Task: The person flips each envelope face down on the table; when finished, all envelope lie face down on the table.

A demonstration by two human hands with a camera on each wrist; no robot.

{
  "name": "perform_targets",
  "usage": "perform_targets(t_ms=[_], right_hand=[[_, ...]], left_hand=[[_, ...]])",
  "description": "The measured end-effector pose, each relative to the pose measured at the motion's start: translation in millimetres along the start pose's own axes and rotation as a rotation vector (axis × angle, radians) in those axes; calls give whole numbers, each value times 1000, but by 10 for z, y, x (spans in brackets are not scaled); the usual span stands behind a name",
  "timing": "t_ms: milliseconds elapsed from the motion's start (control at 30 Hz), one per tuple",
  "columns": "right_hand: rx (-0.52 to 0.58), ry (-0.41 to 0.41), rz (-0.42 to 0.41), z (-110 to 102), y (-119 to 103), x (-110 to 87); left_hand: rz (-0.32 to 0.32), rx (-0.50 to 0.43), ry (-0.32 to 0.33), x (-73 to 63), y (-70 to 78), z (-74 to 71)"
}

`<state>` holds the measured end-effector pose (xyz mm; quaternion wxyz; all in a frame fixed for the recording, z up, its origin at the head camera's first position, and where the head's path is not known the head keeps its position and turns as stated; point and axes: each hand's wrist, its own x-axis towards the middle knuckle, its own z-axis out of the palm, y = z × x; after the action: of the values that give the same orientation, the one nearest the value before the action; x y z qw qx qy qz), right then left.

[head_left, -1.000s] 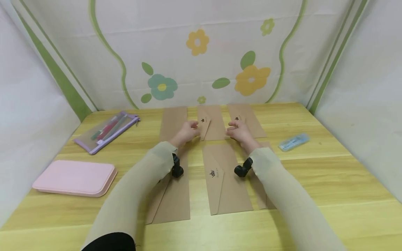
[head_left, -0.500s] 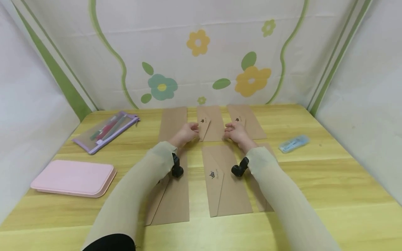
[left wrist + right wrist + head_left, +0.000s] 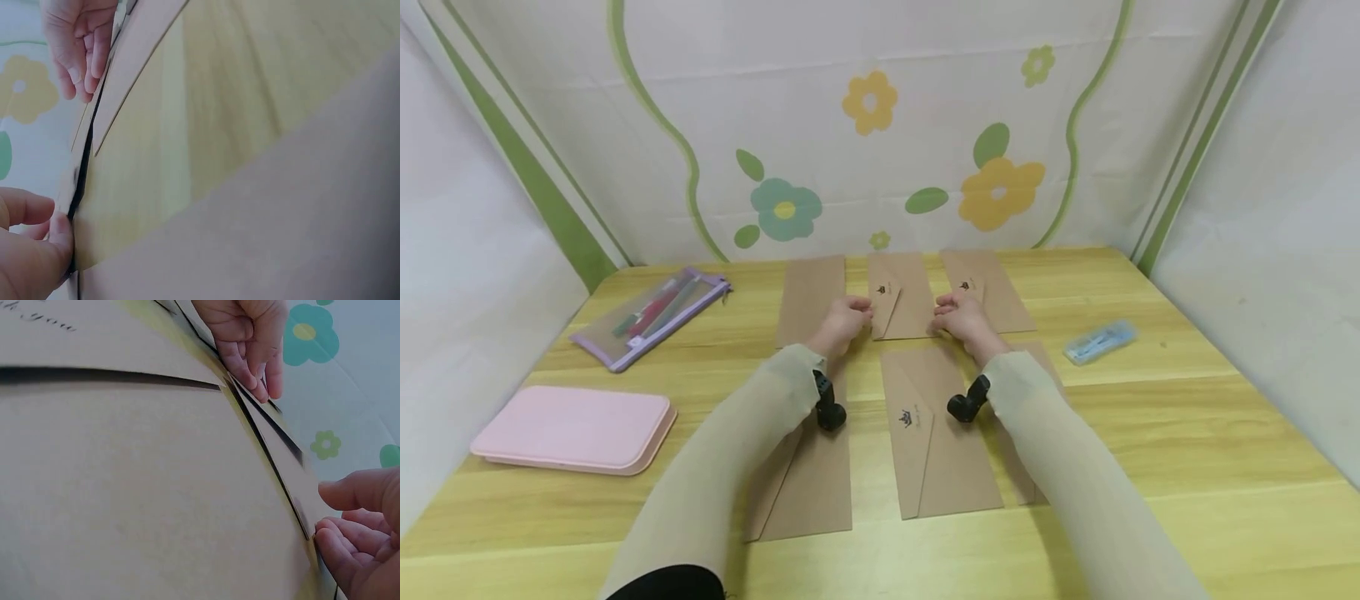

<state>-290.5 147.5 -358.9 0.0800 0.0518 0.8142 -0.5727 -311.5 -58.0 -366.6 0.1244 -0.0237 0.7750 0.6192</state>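
Observation:
Brown paper envelopes lie in two rows on the table. At the middle envelope of the back row (image 3: pixel 913 300), with a small dark crown print, my left hand (image 3: pixel 842 323) has its fingertips right at the left edge. My right hand (image 3: pixel 964 321) has its fingertips at the near right corner of that same envelope. In the right wrist view, the right thumb (image 3: pixel 356 489) stands apart from the other fingers, which rest along the paper's edge. Beyond my left hand is a back left envelope (image 3: pixel 812 292); to the right lies a back right envelope (image 3: pixel 1003 300).
Nearer lie a front left envelope (image 3: pixel 812 492), a front middle envelope (image 3: pixel 955 467) and a front right envelope (image 3: pixel 1018 471), partly under my right arm. A pen pouch (image 3: pixel 655 317) and a pink case (image 3: pixel 576 427) sit left. A small blue packet (image 3: pixel 1101 342) lies right.
My right hand has moved slightly left and nearer, up to the right edge of the back middle envelope. My left hand stays at its left edge.

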Motion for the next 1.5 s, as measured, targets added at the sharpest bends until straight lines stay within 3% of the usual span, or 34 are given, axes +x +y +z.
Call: perform_targets(t_ms=[300,467,1000,1500], right_hand=[[69,49,31,47,53,-6],[75,86,37,86,39,-40],[176,57,45,274,-21,-51],[207,-6,6,554,-87,-58]], left_hand=[[22,-185,63,-33,-32,64],[69,-280,80,-58,9,97],[214,-406,105,-119,94,28],[278,-477,70,-231,248,-82]])
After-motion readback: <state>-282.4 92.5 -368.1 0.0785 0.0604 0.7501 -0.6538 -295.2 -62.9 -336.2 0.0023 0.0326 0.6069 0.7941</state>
